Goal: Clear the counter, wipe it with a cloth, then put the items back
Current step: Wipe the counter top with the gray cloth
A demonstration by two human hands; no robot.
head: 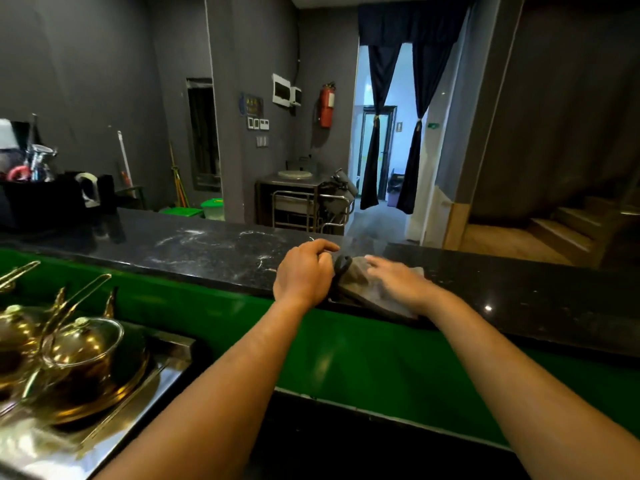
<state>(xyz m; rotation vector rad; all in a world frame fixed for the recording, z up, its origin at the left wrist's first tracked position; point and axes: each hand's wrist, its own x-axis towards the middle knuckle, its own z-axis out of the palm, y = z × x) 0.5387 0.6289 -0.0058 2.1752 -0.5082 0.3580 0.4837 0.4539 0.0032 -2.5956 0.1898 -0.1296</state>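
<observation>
While flat on the counter (207, 251), grey cloth (367, 285) under open right hand (398, 282), left hand (304, 271) loosely curled, empty.

I see the desk (207, 251) as dark speckled stone, polished and glossy, with pale dusty smears dulling part of it. The cloth (360, 282) on it is grey, matt, soft-looking fabric with crumpled folds. Below the stone runs a smooth green panel (346, 355) with a slight sheen. At lower left, shiny gold-toned metal pots (79, 368) with clear lids sit on a bright reflective steel tray (166, 372).
</observation>
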